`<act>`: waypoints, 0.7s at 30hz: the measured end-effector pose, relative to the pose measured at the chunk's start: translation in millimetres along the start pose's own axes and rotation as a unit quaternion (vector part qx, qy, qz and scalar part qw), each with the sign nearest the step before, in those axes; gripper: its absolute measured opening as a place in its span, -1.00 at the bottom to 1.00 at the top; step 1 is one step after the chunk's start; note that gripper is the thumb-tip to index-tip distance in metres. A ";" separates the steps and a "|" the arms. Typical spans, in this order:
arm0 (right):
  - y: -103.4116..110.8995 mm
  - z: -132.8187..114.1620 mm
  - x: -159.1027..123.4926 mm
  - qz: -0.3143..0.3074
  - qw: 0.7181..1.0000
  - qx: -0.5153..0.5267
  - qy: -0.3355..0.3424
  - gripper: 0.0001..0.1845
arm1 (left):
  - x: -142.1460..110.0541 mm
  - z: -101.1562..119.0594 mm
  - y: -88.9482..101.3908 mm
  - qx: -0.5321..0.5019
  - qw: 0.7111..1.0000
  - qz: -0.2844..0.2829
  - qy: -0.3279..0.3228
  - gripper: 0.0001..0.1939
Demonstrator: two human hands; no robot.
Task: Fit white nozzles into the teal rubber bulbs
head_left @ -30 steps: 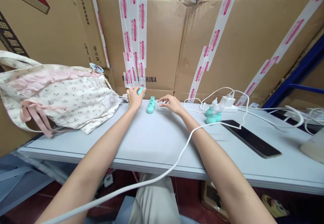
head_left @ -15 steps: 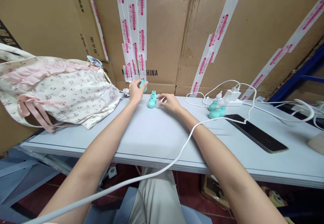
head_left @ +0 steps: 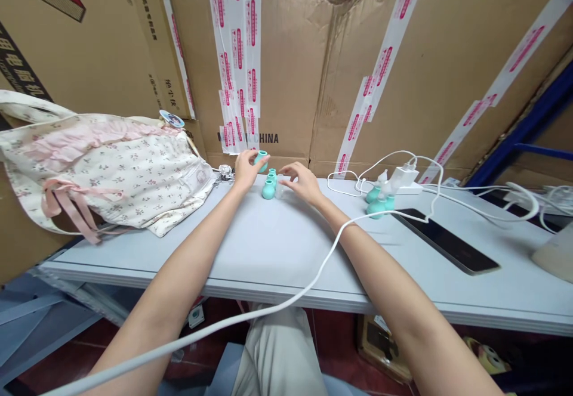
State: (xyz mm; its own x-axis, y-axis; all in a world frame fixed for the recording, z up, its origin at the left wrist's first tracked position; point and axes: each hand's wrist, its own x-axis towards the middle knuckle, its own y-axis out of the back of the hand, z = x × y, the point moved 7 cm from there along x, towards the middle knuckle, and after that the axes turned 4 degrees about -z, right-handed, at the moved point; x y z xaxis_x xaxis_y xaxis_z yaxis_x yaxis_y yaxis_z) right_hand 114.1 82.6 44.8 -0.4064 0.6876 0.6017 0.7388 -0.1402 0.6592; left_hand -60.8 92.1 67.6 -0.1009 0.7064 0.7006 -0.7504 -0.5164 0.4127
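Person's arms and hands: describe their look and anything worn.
The left hand and right hand are ungloved. Both forearms are bare, with no sleeve, watch or bracelet in view; any ring is too small to tell. A white cable crosses in front of both.

Matt, smooth, rubbery-looking plastic is shown by the teal bottles [head_left: 268, 190] here, and a smooth, low-sheen grey surface is offered by the tabletop [head_left: 273, 235]! Soft printed cloth is seen on the bag [head_left: 143, 163]; rough brown cardboard is torn ragged along the top of the carton [head_left: 286, 62], crossed by smooth plastic tape [head_left: 253, 74], while a glossy, glass-like black is presented by the phone [head_left: 447, 241].
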 end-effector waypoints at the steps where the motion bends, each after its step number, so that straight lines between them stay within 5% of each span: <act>1: 7.1 -3.4 2.5 0.028 0.999 0.025 -0.003 -0.64 | -1.4 9.3 -2.3 -0.009 0.999 -0.019 -0.026 -0.71; 6: 27.7 -21.8 12.4 0.073 0.990 0.119 0.007 -0.67 | -12.3 47.3 -7.5 0.008 0.988 -0.066 -0.138 -0.79; 15: 37.1 -29.0 10.9 0.077 0.995 0.051 -0.025 -0.74 | -17.7 50.6 -16.6 0.078 0.976 -0.112 -0.172 -0.78; 21: 48.9 -15.7 13.6 0.072 0.985 0.143 -0.066 -0.66 | -18.2 48.6 -13.0 0.050 0.973 -0.132 -0.182 -0.53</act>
State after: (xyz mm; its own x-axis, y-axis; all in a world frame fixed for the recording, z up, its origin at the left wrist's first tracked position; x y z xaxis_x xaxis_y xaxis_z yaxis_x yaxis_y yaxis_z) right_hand 136.3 73.9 92.4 -0.2279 0.7640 0.6036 0.9124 -0.0490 0.4064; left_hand -17.5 62.4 77.8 0.3379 0.6120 0.7150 -0.6498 -0.3978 0.6476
